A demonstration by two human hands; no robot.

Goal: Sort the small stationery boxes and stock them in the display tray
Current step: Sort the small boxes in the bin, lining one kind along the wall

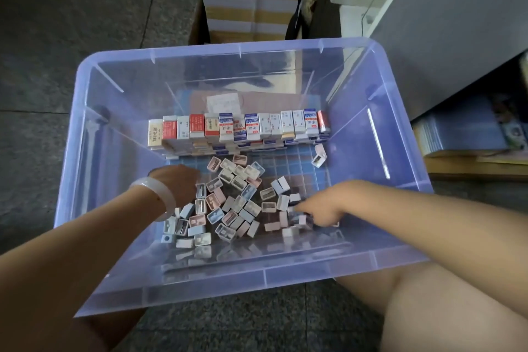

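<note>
small stationery boxes point(231, 203) lie jumbled at the tub's point(85, 134) centre floor, with a stacked row point(240, 126) standing at twelve o'clock. the left hand point(177, 183), fingers hidden, can't be judged; the right hand point(320, 208) curls down into the pile at three o'clock, grip unclear. best to lift one colour at a time, turned the same way.

Both forearms are bare, with no sleeve in view on either. The left hand point(183, 180) has a smooth, pale, milky-white bangle point(160, 197) round its wrist, thick and rounded, faintly translucent. The right hand point(323, 206) wears nothing at the wrist or on the fingers that show. At the near right a bare knee point(428, 303) shows, uncovered by any garment.
</note>
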